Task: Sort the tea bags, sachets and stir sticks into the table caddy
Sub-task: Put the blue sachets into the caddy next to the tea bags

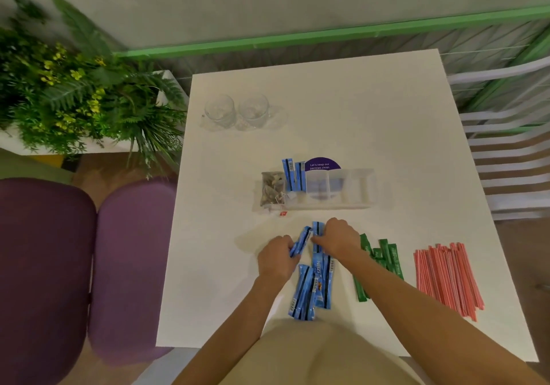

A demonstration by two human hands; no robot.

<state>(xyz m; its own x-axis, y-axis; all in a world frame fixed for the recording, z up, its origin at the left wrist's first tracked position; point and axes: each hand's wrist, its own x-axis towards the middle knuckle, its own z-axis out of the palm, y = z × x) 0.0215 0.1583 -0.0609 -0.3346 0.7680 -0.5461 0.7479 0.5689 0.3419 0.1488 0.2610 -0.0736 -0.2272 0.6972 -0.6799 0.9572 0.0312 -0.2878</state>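
Blue stick sachets [309, 292]: my left grip [276, 258] clamps one, right grip [339, 238] pinches another; align ends before slotting into clear caddy [357, 189].

Purple round card sign [323, 164], just behind the clear plastic table caddy [327, 204]: white print "Let's keep our pantries clean". Blue paper sachet [319, 268], in front of the caddy: white letters "NESC", rest unreadable. Green stick sachets [394, 262], front right of the caddy: white lettering, too blurred to read.

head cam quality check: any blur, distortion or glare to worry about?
Head view: wide-angle bows the green rail and splays the table edges; plant at left is soft and smeared; clear caddy and two glasses barely separate from the white top; soft shadows only, no harsh glare; blue sachets print mostly illegible.
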